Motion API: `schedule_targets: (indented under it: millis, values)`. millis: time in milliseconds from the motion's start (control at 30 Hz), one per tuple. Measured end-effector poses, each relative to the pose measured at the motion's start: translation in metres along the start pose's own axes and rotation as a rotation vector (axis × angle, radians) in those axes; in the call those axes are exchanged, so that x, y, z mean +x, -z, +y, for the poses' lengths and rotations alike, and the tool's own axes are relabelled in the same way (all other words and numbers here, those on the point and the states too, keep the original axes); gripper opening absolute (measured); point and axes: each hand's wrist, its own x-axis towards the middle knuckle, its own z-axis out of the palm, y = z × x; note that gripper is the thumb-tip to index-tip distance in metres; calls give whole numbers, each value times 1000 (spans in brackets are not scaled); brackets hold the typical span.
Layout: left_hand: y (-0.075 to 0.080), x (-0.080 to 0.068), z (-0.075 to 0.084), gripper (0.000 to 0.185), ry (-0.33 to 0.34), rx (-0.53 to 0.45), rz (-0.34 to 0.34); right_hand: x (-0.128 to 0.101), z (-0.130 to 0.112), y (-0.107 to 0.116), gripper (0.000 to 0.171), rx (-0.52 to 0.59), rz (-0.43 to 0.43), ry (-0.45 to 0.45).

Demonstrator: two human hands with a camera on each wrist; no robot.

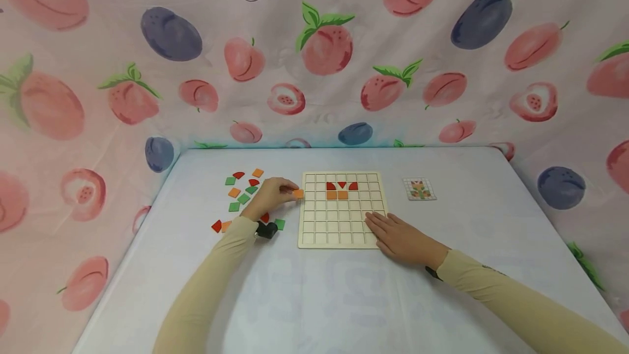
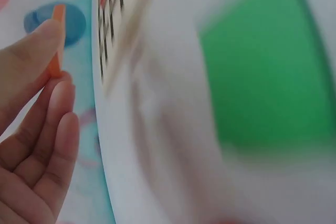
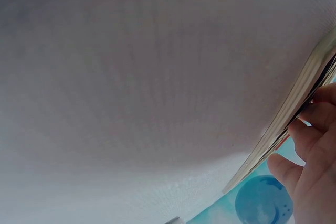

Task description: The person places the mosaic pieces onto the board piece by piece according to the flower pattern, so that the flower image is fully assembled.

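Note:
My left hand pinches a small orange square tile between thumb and fingers, at the left edge of the wooden grid board. In the left wrist view the orange tile shows edge-on, held at the fingertips. Near the board's top sit red pieces, a triangle between two quarter-rounds, with two orange squares side by side in the row below. My right hand rests on the board's lower right corner, fingers extended; the right wrist view shows those fingers along the board's edge.
Loose green, red and orange tiles lie scattered left of the board, some partly behind the left arm. A small pattern card with a gridded flower picture lies to the right. Fruit-print cloth hangs behind the white table.

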Motion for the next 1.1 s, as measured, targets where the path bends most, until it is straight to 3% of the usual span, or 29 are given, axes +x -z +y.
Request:
schedule_targets:
  millis: [200, 400, 600, 767, 1100]
  values:
    - [-22, 18, 25, 29, -60, -43, 21, 0, 0, 1, 56, -4, -2, 3]
    - [-43, 36, 46, 26, -125, -45, -14, 1, 2, -2, 56, -10, -12, -3]
    - [-60, 51, 64, 25, -103, -79, -71, 1, 3, -2, 55, -3, 0, 4]
    - [-70, 62, 73, 27, -104, -28, -92, 0, 2, 0, 55, 1, 13, 10]
    - [-84, 73, 81, 26, -92, 22, -124, 1, 1, 2, 55, -7, -4, 9]
